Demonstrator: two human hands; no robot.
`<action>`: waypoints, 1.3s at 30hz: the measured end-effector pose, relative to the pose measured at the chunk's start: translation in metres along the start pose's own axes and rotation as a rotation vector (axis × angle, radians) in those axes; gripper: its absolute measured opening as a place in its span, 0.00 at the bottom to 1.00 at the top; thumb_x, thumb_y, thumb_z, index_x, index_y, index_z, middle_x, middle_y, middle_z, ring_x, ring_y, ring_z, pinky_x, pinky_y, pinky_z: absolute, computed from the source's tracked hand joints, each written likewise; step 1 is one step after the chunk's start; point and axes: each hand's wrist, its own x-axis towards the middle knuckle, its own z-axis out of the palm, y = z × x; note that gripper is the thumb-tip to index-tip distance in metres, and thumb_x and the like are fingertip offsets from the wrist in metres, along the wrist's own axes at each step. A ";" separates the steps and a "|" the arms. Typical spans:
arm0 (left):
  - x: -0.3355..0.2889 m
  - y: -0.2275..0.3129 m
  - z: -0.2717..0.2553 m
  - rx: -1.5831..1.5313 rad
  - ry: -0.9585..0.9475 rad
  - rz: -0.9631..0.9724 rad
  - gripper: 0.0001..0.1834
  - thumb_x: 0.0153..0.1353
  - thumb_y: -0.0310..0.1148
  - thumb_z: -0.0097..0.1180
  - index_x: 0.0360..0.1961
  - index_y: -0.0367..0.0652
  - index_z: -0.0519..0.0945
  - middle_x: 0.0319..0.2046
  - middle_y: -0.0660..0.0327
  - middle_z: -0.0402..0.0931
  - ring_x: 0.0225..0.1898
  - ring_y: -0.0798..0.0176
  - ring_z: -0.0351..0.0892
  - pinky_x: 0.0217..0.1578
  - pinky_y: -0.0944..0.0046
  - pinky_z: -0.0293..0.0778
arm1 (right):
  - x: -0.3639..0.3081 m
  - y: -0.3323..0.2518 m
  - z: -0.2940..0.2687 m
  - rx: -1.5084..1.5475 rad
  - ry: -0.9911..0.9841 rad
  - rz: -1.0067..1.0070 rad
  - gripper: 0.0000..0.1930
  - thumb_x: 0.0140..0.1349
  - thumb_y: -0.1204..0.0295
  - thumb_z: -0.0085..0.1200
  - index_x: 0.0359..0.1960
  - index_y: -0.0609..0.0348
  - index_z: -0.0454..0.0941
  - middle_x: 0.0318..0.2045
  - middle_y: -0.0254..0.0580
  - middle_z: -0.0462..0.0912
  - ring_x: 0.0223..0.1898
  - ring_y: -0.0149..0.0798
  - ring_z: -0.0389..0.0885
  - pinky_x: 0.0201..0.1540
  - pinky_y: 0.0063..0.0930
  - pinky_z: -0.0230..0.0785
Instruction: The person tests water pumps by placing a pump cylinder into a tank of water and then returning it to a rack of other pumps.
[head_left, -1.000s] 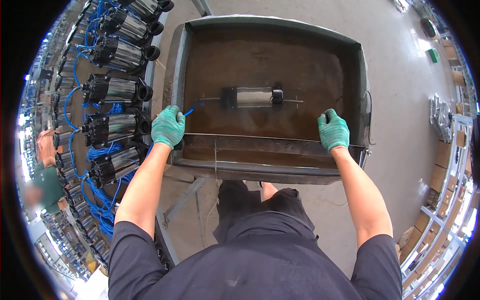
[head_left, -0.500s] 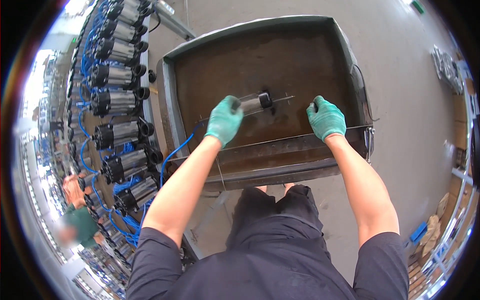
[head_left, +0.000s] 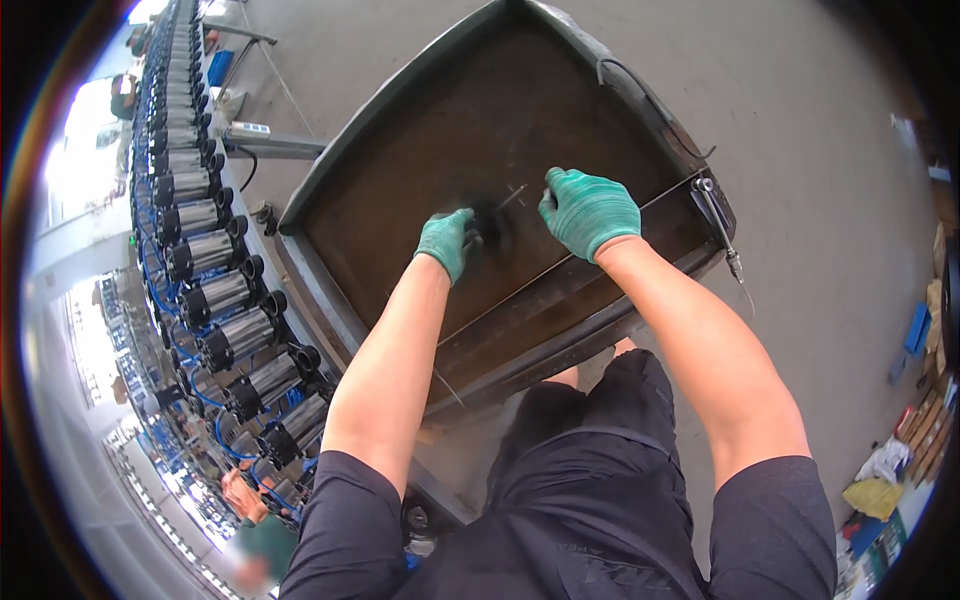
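Can see a dark, blurred pump point(head_left: 490, 224) in the tank point(head_left: 400, 112), beside a half-curled left hand point(head_left: 446, 242); cannot tell if gripped. Can make out nothing in the curled right hand point(head_left: 588, 210). Likely heavy, rigid, slippery; best held at both ends.

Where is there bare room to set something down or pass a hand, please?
Bare floor lies right of the tank, short of the blue box. Inside, the far corner beyond the left hand and right hand looks open. It is crowded left, along the row of pumps, and around the blurred dark shape between the hands.
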 end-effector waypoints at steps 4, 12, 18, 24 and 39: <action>-0.014 -0.001 0.006 0.038 0.066 0.033 0.10 0.68 0.31 0.66 0.43 0.43 0.75 0.35 0.59 0.78 0.31 0.60 0.80 0.32 0.54 0.88 | -0.001 0.008 0.006 -0.003 0.018 -0.001 0.12 0.71 0.60 0.53 0.42 0.54 0.81 0.36 0.48 0.88 0.37 0.53 0.88 0.40 0.48 0.81; -0.028 -0.015 -0.035 0.065 0.010 0.062 0.15 0.68 0.28 0.66 0.42 0.48 0.68 0.37 0.58 0.76 0.27 0.59 0.79 0.29 0.53 0.89 | -0.002 0.008 0.009 0.003 0.057 -0.039 0.11 0.70 0.61 0.54 0.40 0.54 0.83 0.35 0.48 0.88 0.36 0.53 0.88 0.38 0.47 0.82; -0.046 -0.028 -0.048 0.030 -0.012 0.061 0.15 0.68 0.27 0.66 0.40 0.50 0.68 0.35 0.61 0.77 0.22 0.60 0.79 0.27 0.54 0.87 | -0.002 0.004 0.001 0.040 0.005 -0.017 0.11 0.69 0.63 0.53 0.41 0.55 0.83 0.38 0.50 0.89 0.40 0.54 0.90 0.43 0.48 0.82; -0.059 -0.035 -0.051 0.064 0.002 0.083 0.14 0.68 0.28 0.65 0.38 0.50 0.68 0.33 0.61 0.78 0.21 0.62 0.79 0.25 0.55 0.86 | 0.000 0.006 0.005 0.032 0.027 -0.029 0.11 0.69 0.64 0.53 0.40 0.54 0.84 0.37 0.50 0.89 0.39 0.54 0.90 0.43 0.47 0.83; -0.062 -0.055 -0.050 0.146 0.061 0.189 0.14 0.66 0.27 0.66 0.34 0.49 0.70 0.28 0.68 0.71 0.22 0.68 0.73 0.22 0.64 0.77 | -0.001 0.007 0.005 0.036 0.015 -0.042 0.11 0.68 0.63 0.54 0.41 0.54 0.85 0.37 0.51 0.90 0.39 0.54 0.90 0.43 0.47 0.83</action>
